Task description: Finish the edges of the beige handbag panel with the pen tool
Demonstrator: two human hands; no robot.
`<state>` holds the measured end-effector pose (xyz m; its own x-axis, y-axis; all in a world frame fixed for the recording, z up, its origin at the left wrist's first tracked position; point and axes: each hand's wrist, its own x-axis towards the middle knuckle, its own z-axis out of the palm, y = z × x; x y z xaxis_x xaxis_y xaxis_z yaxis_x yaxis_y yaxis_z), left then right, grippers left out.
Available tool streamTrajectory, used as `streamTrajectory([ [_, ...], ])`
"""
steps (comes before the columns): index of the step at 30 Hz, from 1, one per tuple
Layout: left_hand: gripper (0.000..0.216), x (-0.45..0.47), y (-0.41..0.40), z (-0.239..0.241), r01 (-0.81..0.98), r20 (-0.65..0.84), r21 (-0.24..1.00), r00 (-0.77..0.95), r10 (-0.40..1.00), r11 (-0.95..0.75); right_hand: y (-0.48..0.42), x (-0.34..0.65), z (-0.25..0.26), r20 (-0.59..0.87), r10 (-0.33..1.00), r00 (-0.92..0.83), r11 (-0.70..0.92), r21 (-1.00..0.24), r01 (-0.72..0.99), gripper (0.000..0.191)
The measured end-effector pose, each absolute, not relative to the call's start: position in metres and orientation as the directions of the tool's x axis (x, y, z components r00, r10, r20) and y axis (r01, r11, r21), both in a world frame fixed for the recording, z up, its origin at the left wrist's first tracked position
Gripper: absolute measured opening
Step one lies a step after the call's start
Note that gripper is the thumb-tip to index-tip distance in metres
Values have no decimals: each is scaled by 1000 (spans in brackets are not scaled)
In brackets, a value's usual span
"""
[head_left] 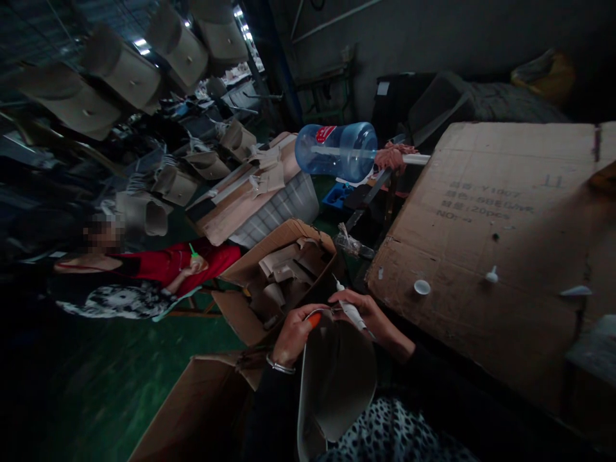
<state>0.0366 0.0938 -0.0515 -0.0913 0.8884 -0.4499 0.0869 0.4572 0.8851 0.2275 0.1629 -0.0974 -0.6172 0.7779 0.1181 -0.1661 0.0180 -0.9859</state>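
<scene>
My left hand (294, 335), with a bracelet on its wrist, grips the top edge of a grey-beige bag piece (337, 378) that rests on my lap. Something orange (314, 319) shows at its thumb. My right hand (373, 319) holds a slim white applicator bottle (350, 308), nozzle pointing away, just above the same edge. The two hands are almost touching.
An open cardboard box (308, 232) of beige pieces stands just beyond my hands, and another box (202, 410) is at the lower left. A flat cardboard sheet (505, 212) to the right carries small white caps (422, 287). Farther off are a blue water jug (337, 151), hanging bags (125, 70), and a seated person in red (168, 263).
</scene>
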Motion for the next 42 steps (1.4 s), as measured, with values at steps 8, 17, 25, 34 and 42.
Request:
streamTrajectory([
  [8,37,48,87,-55,198,-352,900,-194,916,388,152,217,-98,158,879,-450,140,-988,-73,23],
  [17,27,64,88,-39,270,-309,880,-298,903,390,139,218,-90,120,895,-429,72,-989,-127,25],
  [25,19,72,87,-28,273,-306,877,-317,898,395,139,240,-83,180,898,-402,126,-980,-156,25],
  [34,19,109,111,-14,296,-407,862,-82,910,412,135,339,-54,296,945,-136,306,-950,58,36],
  [42,20,160,134,-32,405,-438,839,107,893,363,134,395,-68,91,968,235,58,-988,145,23],
])
